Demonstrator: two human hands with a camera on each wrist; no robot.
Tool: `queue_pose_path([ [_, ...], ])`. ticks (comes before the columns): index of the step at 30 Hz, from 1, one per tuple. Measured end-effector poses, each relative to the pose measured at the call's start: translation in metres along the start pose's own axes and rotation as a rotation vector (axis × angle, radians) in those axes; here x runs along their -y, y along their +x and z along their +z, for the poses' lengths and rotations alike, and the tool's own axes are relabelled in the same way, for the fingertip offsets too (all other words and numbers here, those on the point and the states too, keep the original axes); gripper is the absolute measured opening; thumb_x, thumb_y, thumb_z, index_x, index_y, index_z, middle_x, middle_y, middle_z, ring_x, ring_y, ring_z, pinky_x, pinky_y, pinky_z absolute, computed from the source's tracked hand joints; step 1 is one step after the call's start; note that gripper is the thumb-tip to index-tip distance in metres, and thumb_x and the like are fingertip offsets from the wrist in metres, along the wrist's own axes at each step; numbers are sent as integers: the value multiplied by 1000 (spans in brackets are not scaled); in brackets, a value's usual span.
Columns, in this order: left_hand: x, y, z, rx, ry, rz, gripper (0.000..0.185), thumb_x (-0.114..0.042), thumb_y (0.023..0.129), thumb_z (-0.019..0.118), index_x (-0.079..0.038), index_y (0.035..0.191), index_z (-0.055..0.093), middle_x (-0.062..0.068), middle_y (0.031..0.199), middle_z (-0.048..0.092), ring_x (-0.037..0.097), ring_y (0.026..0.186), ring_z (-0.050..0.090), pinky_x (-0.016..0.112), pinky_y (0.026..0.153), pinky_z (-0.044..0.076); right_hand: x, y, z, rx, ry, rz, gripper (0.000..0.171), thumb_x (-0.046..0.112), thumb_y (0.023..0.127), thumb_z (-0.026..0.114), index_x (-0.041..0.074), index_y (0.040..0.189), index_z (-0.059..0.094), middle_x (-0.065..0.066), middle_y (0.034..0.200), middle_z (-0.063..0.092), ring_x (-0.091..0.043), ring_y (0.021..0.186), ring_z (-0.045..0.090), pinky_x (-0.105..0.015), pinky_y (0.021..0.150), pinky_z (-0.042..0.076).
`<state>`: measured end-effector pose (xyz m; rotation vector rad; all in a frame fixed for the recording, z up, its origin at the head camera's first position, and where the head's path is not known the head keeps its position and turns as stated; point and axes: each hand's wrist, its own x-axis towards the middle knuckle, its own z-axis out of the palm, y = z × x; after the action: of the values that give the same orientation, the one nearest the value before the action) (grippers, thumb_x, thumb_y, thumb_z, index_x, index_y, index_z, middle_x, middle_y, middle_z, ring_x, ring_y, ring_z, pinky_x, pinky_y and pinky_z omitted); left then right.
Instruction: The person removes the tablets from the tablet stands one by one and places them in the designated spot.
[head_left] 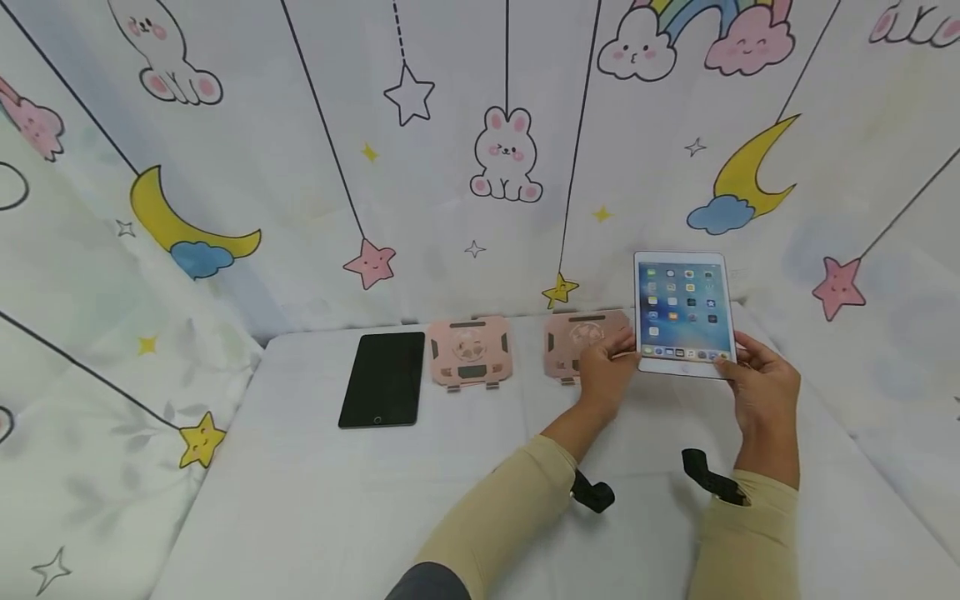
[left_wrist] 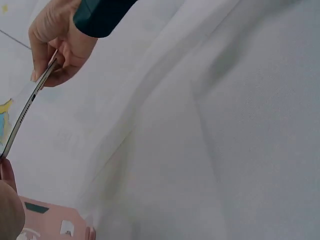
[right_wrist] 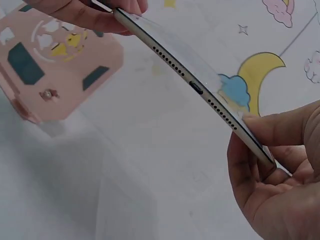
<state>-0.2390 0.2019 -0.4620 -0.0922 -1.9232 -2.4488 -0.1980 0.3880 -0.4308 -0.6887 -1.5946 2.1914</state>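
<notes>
Fingers of the left hand [head_left: 606,367] and the right hand [head_left: 761,387] pinch the bottom corners of a white tablet [head_left: 683,312], holding it upright with its lit screen facing the person, above the white surface [head_left: 315,500]. Just behind the left hand stands a pink stand [head_left: 577,337]; a second pink stand [head_left: 470,350] and a dark tablet [head_left: 383,379] lie farther left
</notes>
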Motion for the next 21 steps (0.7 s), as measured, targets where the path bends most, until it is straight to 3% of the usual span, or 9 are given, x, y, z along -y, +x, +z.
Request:
queue_pose_path([
  [4, 7, -8, 12, 73, -18, -21, 42, 10, 86, 69, -4, 126, 71, 3, 115, 78, 7, 99, 73, 22, 84, 61, 4, 1, -16, -47, -20, 89, 65, -6, 81, 80, 20, 139, 65, 1, 112, 53, -10, 98, 63, -16, 69, 59],
  [8, 19, -15, 17, 94, 17, -51, 44, 11, 86, 69, -2, 128, 70, 6, 117, 77, 7, 101, 72, 21, 85, 60, -1, 6, -27, -61, -54, 150, 65, -6, 84, 78, 18, 141, 62, 3, 112, 54, -9, 95, 63, -15, 66, 59],
  [15, 39, -22, 17, 60, 84, -127, 44, 9, 85, 71, -4, 127, 71, 4, 116, 77, 6, 102, 70, 18, 88, 58, -21, 22, -36, -56, -123, 257, 66, -8, 88, 72, 14, 147, 55, 7, 111, 56, -5, 92, 64, -14, 66, 58],
  [21, 52, -21, 17, 20, 195, -139, 43, 10, 83, 73, -4, 123, 73, 4, 112, 78, 6, 98, 71, 16, 86, 57, -40, 34, -39, -50, -224, 264, 66, -9, 89, 69, 8, 149, 50, 8, 110, 58, 0, 88, 61, -12, 69, 54],
])
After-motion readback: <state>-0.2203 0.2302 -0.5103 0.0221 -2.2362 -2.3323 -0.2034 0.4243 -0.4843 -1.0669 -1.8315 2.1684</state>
